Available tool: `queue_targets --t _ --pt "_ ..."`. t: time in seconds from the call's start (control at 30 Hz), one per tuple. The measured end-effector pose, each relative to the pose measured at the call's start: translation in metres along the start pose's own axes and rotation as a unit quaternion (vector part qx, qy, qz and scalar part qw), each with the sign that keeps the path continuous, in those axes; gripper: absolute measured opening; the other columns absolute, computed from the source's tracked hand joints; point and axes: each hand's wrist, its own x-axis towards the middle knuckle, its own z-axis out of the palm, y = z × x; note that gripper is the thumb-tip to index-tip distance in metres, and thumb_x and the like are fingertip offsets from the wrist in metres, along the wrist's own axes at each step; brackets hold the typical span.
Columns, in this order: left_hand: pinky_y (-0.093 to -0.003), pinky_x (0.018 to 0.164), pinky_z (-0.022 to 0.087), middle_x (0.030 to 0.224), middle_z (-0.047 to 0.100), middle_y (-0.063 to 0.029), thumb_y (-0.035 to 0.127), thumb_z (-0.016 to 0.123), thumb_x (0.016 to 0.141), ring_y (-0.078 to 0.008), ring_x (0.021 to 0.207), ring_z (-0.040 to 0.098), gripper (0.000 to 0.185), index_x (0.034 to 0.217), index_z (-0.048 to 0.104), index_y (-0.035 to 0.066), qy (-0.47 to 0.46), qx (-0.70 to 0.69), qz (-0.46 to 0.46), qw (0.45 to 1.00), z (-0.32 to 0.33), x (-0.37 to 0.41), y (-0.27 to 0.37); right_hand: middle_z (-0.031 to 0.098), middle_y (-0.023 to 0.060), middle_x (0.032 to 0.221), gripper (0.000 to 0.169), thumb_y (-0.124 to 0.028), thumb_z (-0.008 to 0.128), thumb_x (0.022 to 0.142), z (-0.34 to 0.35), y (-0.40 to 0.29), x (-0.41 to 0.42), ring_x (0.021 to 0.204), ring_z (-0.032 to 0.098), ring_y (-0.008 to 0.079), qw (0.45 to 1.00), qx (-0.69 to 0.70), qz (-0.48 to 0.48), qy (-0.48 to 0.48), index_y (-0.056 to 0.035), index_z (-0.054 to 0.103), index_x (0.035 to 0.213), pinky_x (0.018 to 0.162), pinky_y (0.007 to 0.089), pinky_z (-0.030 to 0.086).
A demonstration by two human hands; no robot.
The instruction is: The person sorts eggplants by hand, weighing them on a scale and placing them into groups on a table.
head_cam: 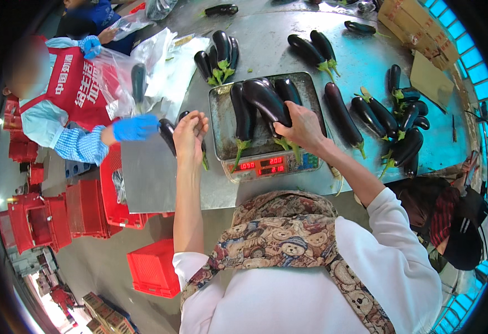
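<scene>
My right hand point(304, 125) grips the lower part of a glossy dark purple eggplant point(262, 98). That eggplant is over the metal tray point(223, 144) of a digital scale with lit red displays point(260, 165). Other eggplants lie in the tray, one at its left point(242, 115) and one at the upper right point(287, 89), partly covered by the held one. Left of the scale, my left hand point(191, 129) is raised with loosely curled fingers and nothing visible in it. Behind it, two eggplants point(167, 133) on the steel table point(152, 179) are partly hidden.
A co-worker's blue-gloved hand point(135, 127) reaches in from the left, near a bagged eggplant point(138, 83). Eggplant groups lie beyond the scale point(222, 46) and at the right point(409, 146). Plastic bags point(164, 62), a cardboard box point(419, 31) and red crates point(154, 267) surround the work area.
</scene>
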Motion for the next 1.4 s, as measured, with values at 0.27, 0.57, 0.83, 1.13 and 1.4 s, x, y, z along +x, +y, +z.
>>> queue_targets --t 0.27,0.57,0.83,1.13,1.4 --pt "-0.0278 0.071 0.054 0.095 0.064 -0.0092 0.002 0.052 0.087 -0.0176 0.082 0.064 0.014 0.1 0.058 0.002 -0.005 -0.01 -0.013 1.0 -0.009 0.002 -0.004 0.065 0.0168 0.075 0.05 -0.038 0.068 0.076 -0.023 0.001 0.008 0.068 0.065 0.027 0.971 0.133 0.195 -0.045 0.0056 0.06 0.098 0.062 0.036 0.051" --pt "-0.0301 0.075 0.055 0.1 0.063 -0.0121 0.002 0.052 0.088 -0.0201 0.088 0.063 0.018 0.105 0.056 0.0 -0.039 0.02 -0.019 0.999 -0.001 0.009 -0.009 0.059 0.0187 0.104 0.058 -0.042 0.068 0.076 -0.015 0.012 0.008 0.097 0.059 0.0341 0.995 0.013 0.097 -0.002 0.0028 0.056 0.11 0.08 0.0408 0.049" --pt "-0.0273 0.068 0.053 0.091 0.065 -0.0095 0.002 0.052 0.087 -0.0165 0.077 0.063 0.013 0.098 0.059 0.002 -0.02 0.022 -0.015 0.999 0.0 0.006 -0.003 0.062 0.0197 0.105 0.053 -0.037 0.067 0.081 -0.032 0.033 0.015 0.09 0.064 0.0287 0.981 0.126 0.142 0.043 0.0047 0.057 0.111 0.076 0.0363 0.051" --pt "-0.0261 0.067 0.053 0.089 0.063 -0.0097 0.0 0.049 0.087 -0.0158 0.074 0.062 0.015 0.1 0.057 -0.001 -0.026 0.044 -0.001 0.999 -0.003 0.012 0.001 0.066 0.0137 0.086 0.043 -0.033 0.064 0.085 -0.04 0.072 -0.002 0.079 0.063 0.019 0.958 0.194 0.208 0.034 0.004 0.058 0.106 0.07 0.0302 0.049" --pt "-0.0248 0.064 0.051 0.082 0.063 -0.0061 0.0 0.05 0.085 -0.0129 0.069 0.06 0.014 0.094 0.06 0.003 -0.041 0.097 -0.024 0.994 0.006 0.017 -0.032 0.062 0.0086 0.08 0.037 -0.028 0.063 0.085 -0.029 0.095 -0.018 0.074 0.058 0.0133 0.939 0.255 0.229 0.037 0.0048 0.057 0.102 0.067 0.0285 0.047"
